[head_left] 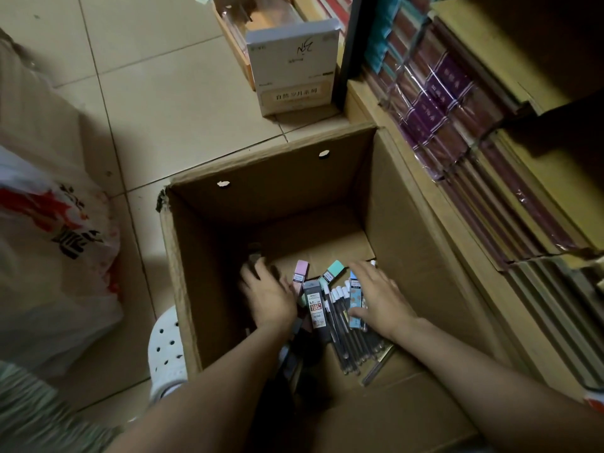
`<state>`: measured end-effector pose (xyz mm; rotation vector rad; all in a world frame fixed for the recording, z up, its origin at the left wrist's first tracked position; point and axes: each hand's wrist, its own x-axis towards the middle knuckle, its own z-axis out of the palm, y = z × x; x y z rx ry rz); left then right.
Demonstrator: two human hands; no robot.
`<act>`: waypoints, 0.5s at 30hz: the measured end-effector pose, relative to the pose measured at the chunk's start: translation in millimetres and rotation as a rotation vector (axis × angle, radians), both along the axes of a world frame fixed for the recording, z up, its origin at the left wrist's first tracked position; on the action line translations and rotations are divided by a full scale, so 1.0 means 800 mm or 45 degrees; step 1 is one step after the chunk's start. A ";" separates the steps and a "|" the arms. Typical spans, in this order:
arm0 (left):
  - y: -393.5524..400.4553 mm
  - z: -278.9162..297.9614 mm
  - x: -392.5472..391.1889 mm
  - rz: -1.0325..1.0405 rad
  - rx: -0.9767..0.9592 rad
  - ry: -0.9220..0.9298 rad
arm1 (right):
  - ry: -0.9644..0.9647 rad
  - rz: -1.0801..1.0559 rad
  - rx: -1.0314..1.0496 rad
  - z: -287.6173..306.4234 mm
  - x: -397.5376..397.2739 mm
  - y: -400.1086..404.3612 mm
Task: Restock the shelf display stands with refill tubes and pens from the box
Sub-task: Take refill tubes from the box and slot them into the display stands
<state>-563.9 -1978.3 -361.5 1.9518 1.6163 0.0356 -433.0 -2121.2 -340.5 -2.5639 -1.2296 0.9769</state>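
Down in cardboard box [408, 204] on floor, both hands busy. Left hand [268, 294] curled round small dark tube [254, 256], near box's left wall. Right hand [376, 297] flat-ish, fingers spread over blue tube [354, 302] and row of pens [343, 325], pressing, not really gripping. Between hands: dark refill tube [316, 310], pink [301, 273] and mint [331, 273] ones. White display box [294, 67] further off on tiles, plastic bag [55, 256] left, wrapped notebooks [441, 103] shelved right.
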 end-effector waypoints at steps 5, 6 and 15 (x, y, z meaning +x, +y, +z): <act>0.021 -0.014 0.007 0.081 -0.091 0.153 | 0.019 -0.120 -0.030 -0.006 0.000 0.007; 0.025 -0.017 0.008 0.095 -0.083 0.170 | 0.003 -0.099 -0.044 -0.008 0.001 0.010; 0.014 -0.014 0.027 0.280 -0.355 0.035 | 0.200 -0.422 0.116 0.006 0.000 0.019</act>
